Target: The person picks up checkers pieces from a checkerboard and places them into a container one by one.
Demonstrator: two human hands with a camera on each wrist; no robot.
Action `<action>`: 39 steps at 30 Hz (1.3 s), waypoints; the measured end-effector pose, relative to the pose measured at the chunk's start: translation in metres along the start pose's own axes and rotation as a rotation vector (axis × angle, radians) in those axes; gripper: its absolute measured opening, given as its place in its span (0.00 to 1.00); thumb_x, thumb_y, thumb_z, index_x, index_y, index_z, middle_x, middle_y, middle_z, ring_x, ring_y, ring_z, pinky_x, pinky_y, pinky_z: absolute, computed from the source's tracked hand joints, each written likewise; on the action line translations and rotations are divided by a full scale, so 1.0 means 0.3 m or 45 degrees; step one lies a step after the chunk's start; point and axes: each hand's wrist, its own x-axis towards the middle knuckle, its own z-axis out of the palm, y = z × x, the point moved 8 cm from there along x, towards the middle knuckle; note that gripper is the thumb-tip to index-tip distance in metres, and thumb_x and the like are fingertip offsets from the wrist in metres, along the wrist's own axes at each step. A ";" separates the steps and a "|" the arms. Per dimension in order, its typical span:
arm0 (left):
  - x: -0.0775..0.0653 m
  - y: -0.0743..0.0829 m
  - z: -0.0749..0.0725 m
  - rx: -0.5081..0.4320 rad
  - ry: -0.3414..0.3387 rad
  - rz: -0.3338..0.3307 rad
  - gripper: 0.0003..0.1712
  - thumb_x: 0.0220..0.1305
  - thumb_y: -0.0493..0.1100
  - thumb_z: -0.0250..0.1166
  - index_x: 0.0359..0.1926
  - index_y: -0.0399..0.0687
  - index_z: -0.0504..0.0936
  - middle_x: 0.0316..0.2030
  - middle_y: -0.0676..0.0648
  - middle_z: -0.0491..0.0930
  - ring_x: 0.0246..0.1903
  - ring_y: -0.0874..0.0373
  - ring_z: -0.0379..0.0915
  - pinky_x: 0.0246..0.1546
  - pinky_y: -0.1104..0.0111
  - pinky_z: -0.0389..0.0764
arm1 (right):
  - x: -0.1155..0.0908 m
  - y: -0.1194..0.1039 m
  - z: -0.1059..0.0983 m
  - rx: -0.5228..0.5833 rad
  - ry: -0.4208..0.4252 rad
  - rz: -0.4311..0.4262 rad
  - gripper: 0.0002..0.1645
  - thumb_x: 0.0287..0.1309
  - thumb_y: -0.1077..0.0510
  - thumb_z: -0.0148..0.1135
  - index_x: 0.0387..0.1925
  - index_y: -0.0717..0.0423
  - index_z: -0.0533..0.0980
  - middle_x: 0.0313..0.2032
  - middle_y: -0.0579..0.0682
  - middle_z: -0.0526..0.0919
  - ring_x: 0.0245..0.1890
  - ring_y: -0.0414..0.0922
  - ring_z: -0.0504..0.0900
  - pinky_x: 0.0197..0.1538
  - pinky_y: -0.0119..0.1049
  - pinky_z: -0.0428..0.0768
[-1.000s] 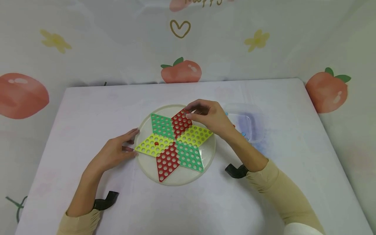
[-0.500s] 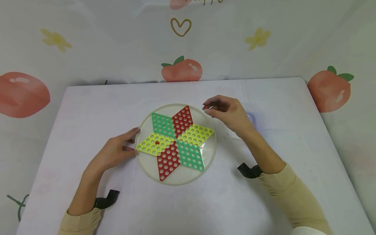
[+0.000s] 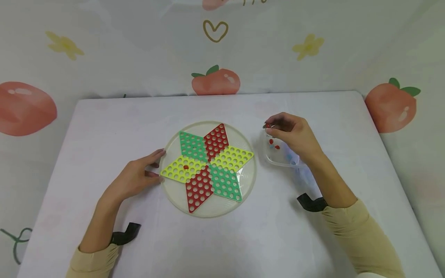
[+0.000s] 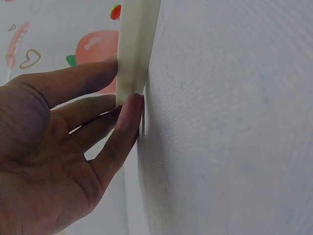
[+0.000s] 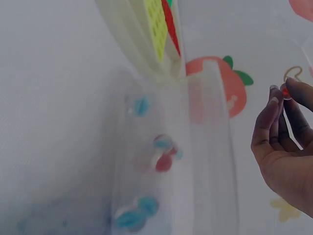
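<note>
A round Chinese checkers board with a star of red, yellow and green points lies on the table. One red marble sits in its left yellow point. My left hand rests at the board's left rim, fingers extended; in the left wrist view several fingertips touch the side of the rim. My right hand pinches a red marble between thumb and fingertips, above a clear plastic box. Inside the box lie red marbles and blue ones. The hand and wrist cover its far right part.
A white cloth covers the table, and a backdrop printed with peaches and flowers rises behind it. The box stands just right of the board. Black wrist mounts stick out from both forearms.
My right hand has moved right, from the board's upper red point to over the box, with the red marble in its fingers. The left hand stays at the rim.
</note>
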 end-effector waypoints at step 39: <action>0.001 -0.006 0.006 -0.010 0.007 -0.007 0.47 0.56 0.34 0.73 0.74 0.41 0.61 0.72 0.38 0.62 0.45 0.48 0.82 0.47 0.60 0.83 | 0.014 0.200 -0.078 -0.597 0.152 0.302 0.18 0.63 0.51 0.67 0.46 0.61 0.80 0.43 0.57 0.85 0.41 0.48 0.80 0.40 0.31 0.76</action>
